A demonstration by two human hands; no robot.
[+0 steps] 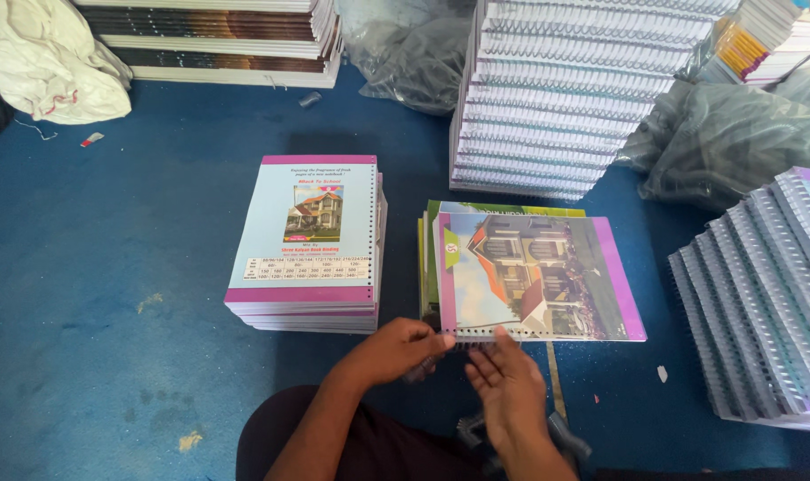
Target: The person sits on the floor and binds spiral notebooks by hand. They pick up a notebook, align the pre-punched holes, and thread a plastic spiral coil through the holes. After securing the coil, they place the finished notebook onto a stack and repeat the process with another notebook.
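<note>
Left hand (pixel 405 347) pinches punched edge of purple-bordered house-picture notebook cover (pixel 534 276); right hand (pixel 507 383) open, flat beside it. Spiral not yet fitted; bound stack (pixel 548 98) behind.

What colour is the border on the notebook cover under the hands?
Purple, seen in the head view, edging the notebook cover with its house picture.

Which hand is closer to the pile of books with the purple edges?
The left. The left hand pinches the house-picture notebook at its punched edge, just below the purple-edged pile. The right hand lies farther right, under that notebook's edge.
</note>
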